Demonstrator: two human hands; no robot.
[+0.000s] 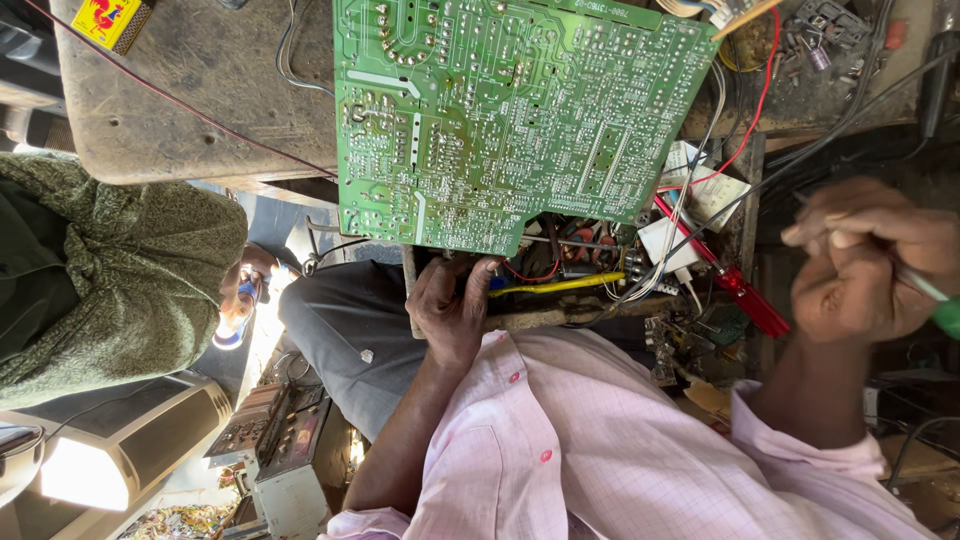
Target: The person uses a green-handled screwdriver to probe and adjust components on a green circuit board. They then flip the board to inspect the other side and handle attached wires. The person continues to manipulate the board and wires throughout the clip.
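Above the left hand (452, 308) lies the big green circuit board (510, 115), solder side up, propped on the worn bench (200, 90) with its near edge just over the fingers. The left hand is closed on the board's lower edge (thumb tucked beneath, among the loose wires (590, 262)). A red-handled screwdriver (735, 285) lies between the hands. The right hand (870, 262), well apart from the board, is clenched round a thin green-handled tool (935, 300); its tip is blurred. I judge the work barely begun: tool raised, no joint touched yet.
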